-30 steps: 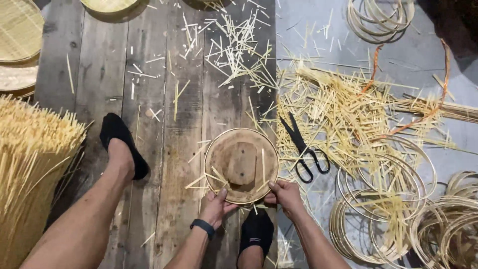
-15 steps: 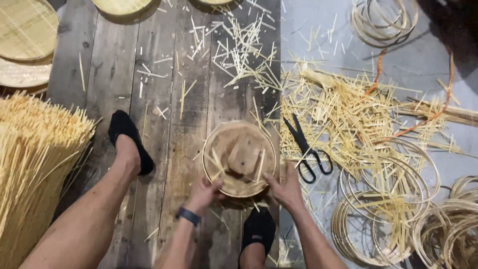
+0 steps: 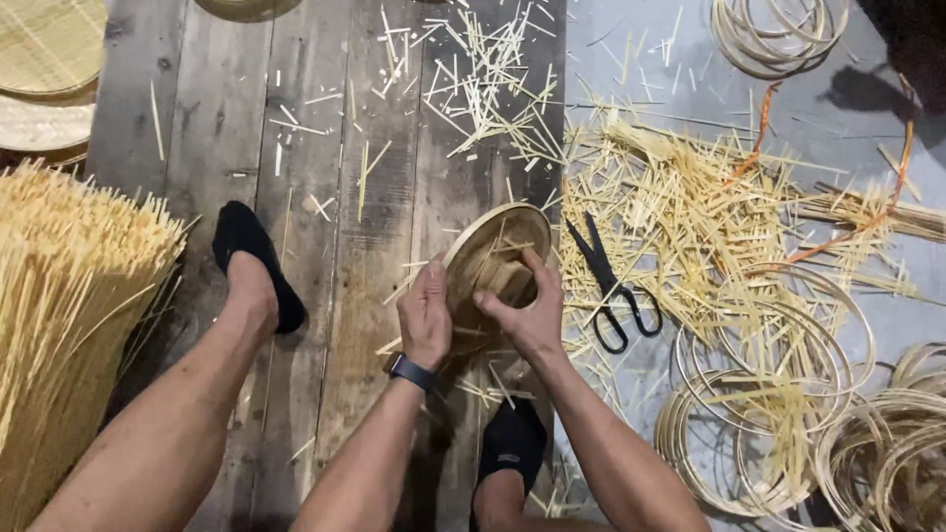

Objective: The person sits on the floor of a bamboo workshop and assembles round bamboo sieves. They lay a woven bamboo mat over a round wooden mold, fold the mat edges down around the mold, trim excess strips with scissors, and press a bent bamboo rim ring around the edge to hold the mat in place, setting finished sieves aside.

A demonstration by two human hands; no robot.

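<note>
Left hand: the left hand (image 3: pixel 426 317) wraps around the near rim of the round bamboo basket (image 3: pixel 490 264), fingers curled on the outside, a dark watch (image 3: pixel 408 370) at the wrist
Right hand: the right hand (image 3: pixel 530 313) grips the same basket from the other side, thumb hooked over the edge and into the bowl
Basket: tipped up on its edge over the wooden floor (image 3: pixel 325 197), open side turned toward the person, just above the sock-covered foot (image 3: pixel 510 443)
Inside the basket: a few loose bamboo slivers lie across the woven bottom; nothing else shows in it
Risk: tilted this far, those slivers could slide out, and the thin rim could flex or crack if both hands squeeze hard
Also risky: the black scissors (image 3: pixel 613 286) lie just beside the right hand among the cut strips (image 3: pixel 690 217), blades pointing away, easy to knock
Around: a thick bundle of sticks (image 3: pixel 69 296) stands at the left, bamboo hoops (image 3: pixel 769 394) pile at the right, flat woven trays (image 3: pixel 44 59) sit top left
</note>
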